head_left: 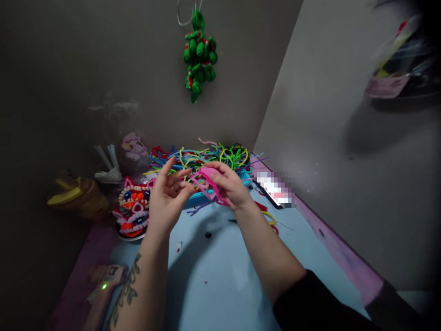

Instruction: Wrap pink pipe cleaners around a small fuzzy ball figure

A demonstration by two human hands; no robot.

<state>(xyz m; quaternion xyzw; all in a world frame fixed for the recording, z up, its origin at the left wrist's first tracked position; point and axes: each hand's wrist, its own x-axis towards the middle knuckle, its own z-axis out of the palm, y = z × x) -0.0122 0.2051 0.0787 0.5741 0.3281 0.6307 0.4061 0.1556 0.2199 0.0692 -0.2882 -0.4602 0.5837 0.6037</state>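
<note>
My right hand (231, 185) grips a pink piece of bent pipe cleaners (208, 177), with loops in lighter and darker pink. Its fingers wrap the piece's right side and hide part of it. My left hand (169, 195) is at the piece's left edge, index finger raised and fingers apart. Its thumb tip comes close to the pink loops; whether it touches them I cannot tell. Behind both hands lies a heap of many-coloured pipe cleaners (234, 156), over a blue tray (198, 198).
Red fuzzy animal-face crafts (136, 197) sit in a dish at left. Yellow-and-red-handled scissors (269, 218) and a phone (275, 191) lie at right. A pink hot-glue gun (106, 289) with a green light is front left. A green craft (200, 55) hangs on the wall.
</note>
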